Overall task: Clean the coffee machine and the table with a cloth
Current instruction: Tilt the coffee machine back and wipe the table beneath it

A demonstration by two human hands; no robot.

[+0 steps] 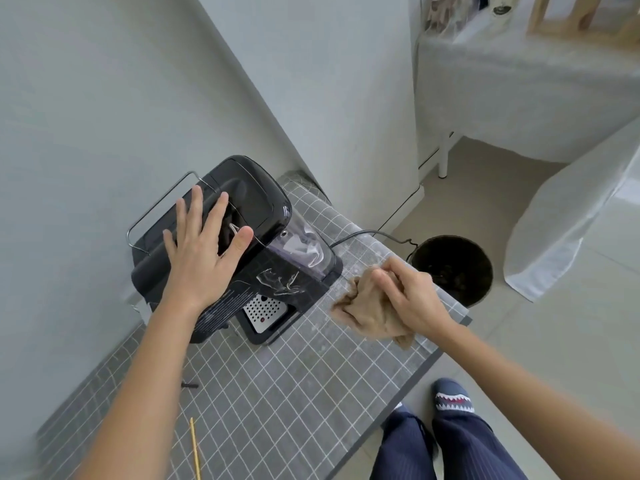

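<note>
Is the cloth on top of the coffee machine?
No, the right hand presses the cloth on the table, beside the coffee machine.

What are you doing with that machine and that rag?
A person is cleaning. The left hand lies flat, fingers spread, on top of the black coffee machine, as if steadying it. The right hand grips a crumpled beige cloth and presses it on the grey checked table just to the right of the machine. A dark bucket stands on the floor beyond the table's edge.
</note>
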